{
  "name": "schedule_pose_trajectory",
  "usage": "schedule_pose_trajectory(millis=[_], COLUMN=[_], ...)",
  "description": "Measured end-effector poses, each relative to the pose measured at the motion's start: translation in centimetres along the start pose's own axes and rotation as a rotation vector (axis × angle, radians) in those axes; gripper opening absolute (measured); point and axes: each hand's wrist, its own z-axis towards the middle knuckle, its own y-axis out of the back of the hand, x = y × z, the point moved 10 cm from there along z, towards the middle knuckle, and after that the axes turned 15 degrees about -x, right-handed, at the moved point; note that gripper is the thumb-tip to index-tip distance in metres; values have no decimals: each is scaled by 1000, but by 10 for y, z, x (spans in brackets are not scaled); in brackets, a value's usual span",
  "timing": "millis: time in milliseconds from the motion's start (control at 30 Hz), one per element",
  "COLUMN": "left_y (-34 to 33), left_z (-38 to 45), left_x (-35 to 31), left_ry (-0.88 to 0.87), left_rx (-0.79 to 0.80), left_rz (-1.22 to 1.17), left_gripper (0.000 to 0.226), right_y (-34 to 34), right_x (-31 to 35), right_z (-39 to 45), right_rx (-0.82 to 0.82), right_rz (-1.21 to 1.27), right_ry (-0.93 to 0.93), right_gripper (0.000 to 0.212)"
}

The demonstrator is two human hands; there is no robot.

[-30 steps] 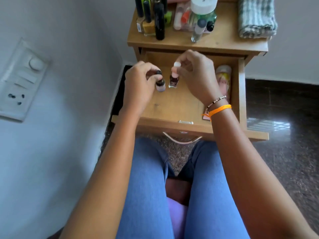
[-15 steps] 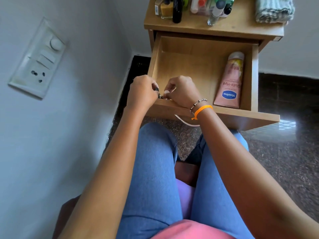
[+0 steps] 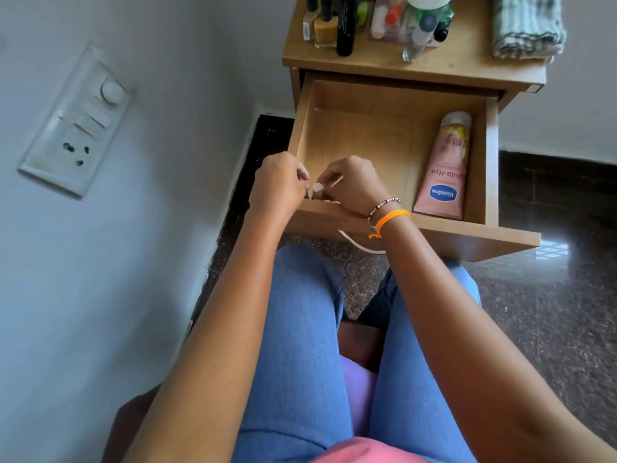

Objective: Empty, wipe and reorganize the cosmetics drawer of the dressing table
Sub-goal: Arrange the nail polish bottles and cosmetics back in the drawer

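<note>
The drawer (image 3: 394, 142) is pulled out from under the desk (image 3: 444, 66), and everything here is told from that drawer. Both hands are down at its near left corner, just behind the front wall. The left hand (image 3: 278, 185) is curled shut, but what it holds is hidden by its own fingers, so I cannot tell. The right hand (image 3: 354, 187) pinches a small bottle with a white cap (image 3: 316, 187); only the cap peeks out between the two hands. I think the hands are setting little bottles into that corner so they stand in a neat row, which fits the putting-back part of the job. The cap faces up toward the camera, so the bottle seems to stand upright, though its body is hidden. Along the right wall of the drawer lies a pink Vaseline tube (image 3: 445, 168). It lies flat, its long side runs front to back, and its cap points to the back of the drawer. Laid flat by the wall like that, it cannot roll far. The rest of the drawer floor is bare wood. Above the drawer, on the desk, many bottles (image 3: 337, 25) wait, with a folded cloth (image 3: 527, 26) to their right.
</note>
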Motion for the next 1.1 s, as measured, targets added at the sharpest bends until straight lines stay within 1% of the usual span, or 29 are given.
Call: schedule_pose_trajectory(millis=[100,167,267,367,433,533,633,733,833,933,1100], left_y=[-1,2,10,20,27,34,41,50,58,58,55], left_z=[5,9,17,31,42,60,81,102,118,133,146], left_x=[-2,-11,-36,-64,-81,-99,-104,-98,-93,-91,-97], left_ry=[12,-11,-66,-85,-88,-64,-3,56,74,62,-3], left_rx=[-10,-36,-96,-187,-245,-306,-379,-478,-528,-521,-507], left_rz=[-13,-31,-76,-147,-213,-330,-413,-467,-491,-497,-463], left_gripper=[11,11,12,12,12,13,10,9,13,19,25], right_y=[2,10,45,92,118,142,153,157,156,152,144], right_x=[1,0,-2,-1,-1,4,19,39,57,69,69], right_z=[1,4,14,29,41,57,77,99,117,129,139], right_rx=[21,1,-150,-332,-426,-510,-578,-642,-638,-591,-544], right_rz=[-11,-1,83,129,173,234,251,229,182,134,79], right_ry=[18,20,-1,-14,-17,10,64,132,185,229,233], right_gripper=[24,23,14,12,11,11,11,19,34,44,44])
